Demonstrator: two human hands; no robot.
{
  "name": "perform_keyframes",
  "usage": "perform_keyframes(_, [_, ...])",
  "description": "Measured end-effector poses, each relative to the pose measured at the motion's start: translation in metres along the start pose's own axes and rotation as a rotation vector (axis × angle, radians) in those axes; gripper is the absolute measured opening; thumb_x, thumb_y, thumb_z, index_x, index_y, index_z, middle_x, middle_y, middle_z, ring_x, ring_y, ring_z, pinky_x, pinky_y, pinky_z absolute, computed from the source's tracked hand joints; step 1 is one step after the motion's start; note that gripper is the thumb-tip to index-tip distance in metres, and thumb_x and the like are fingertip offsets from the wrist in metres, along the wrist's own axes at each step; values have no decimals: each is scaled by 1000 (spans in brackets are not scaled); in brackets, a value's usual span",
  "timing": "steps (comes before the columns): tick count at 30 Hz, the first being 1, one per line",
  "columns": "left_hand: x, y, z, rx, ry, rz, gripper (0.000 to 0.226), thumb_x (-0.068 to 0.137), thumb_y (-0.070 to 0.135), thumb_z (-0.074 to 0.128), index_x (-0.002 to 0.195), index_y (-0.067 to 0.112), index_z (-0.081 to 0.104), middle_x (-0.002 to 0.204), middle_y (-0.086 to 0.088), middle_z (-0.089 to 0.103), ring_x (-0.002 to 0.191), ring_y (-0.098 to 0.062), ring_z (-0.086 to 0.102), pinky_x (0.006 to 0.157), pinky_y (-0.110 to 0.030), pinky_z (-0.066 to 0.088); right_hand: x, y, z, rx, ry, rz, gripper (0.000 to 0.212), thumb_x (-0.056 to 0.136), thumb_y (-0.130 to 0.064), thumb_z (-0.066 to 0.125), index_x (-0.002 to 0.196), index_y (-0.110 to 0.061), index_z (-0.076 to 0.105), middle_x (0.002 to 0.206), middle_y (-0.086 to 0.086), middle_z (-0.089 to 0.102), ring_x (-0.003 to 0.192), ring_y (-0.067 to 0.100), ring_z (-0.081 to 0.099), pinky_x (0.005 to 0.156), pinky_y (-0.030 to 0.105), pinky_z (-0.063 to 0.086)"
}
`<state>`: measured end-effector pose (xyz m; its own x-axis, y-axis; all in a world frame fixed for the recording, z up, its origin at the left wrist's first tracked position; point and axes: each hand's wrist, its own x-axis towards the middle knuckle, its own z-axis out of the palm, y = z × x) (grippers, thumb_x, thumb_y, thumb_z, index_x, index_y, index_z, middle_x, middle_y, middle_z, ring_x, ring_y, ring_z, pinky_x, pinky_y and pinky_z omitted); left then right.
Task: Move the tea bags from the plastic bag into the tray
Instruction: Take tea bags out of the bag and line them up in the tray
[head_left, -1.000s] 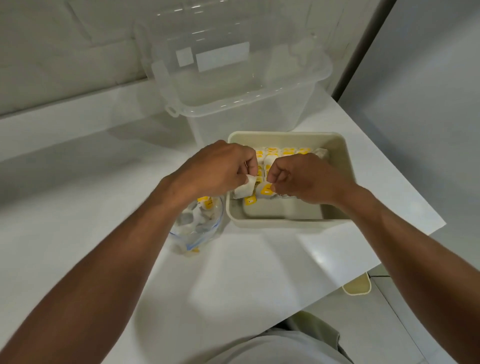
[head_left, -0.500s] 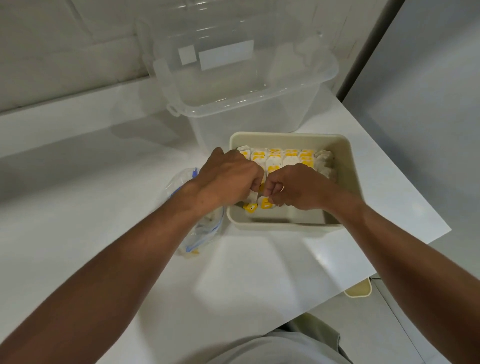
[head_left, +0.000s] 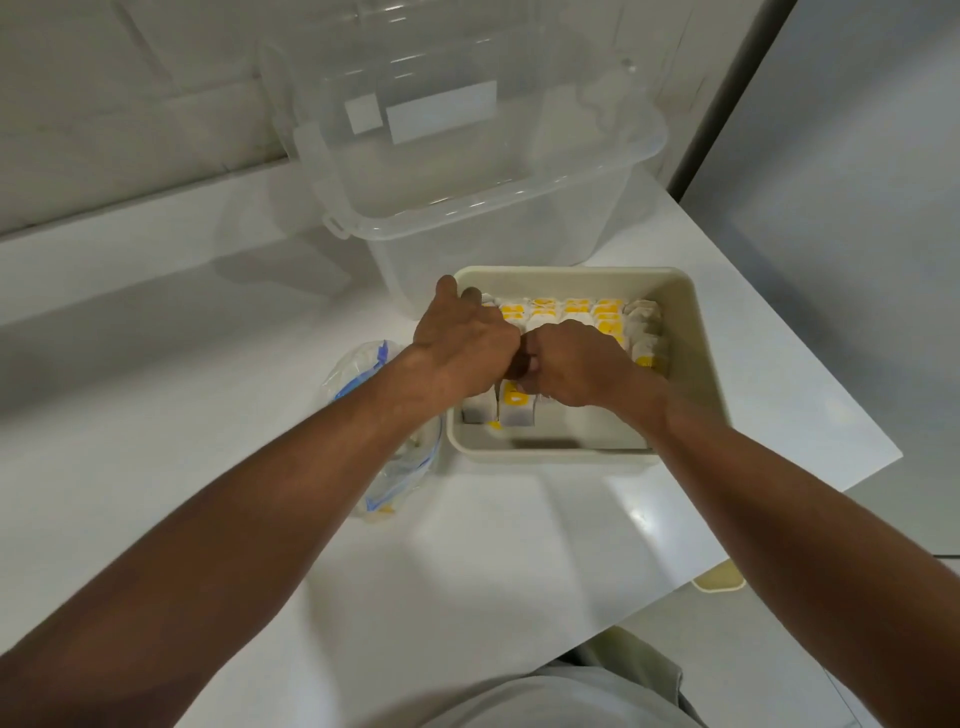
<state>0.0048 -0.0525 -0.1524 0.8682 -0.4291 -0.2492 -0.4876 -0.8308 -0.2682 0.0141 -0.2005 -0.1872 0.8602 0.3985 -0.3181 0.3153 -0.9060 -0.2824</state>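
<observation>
While over one tray (head_left: 691, 358), two hands: left hand (head_left: 462, 343), right hand (head_left: 576, 364).

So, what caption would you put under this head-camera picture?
Left hand and right hand tuck tea bags into the beige tray; plastic bag lies alongside.

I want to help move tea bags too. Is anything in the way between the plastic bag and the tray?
Nothing visible. The plastic bag lies on the counter right beside the tray, at its left wall, and the tray is open on top. Only the person's left forearm crosses over the bag.
</observation>
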Motion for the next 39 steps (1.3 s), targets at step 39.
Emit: perform_keyframes(39, [8,8,9,168,-92,-71,59,69,68,74,115,31,64,107,5,62,116,-26,42,95,-43,30,-12,10,13,-171,105,-14,57,67,-71,71,98,-27,52,102,-6,54,98,19,54,66,31,36])
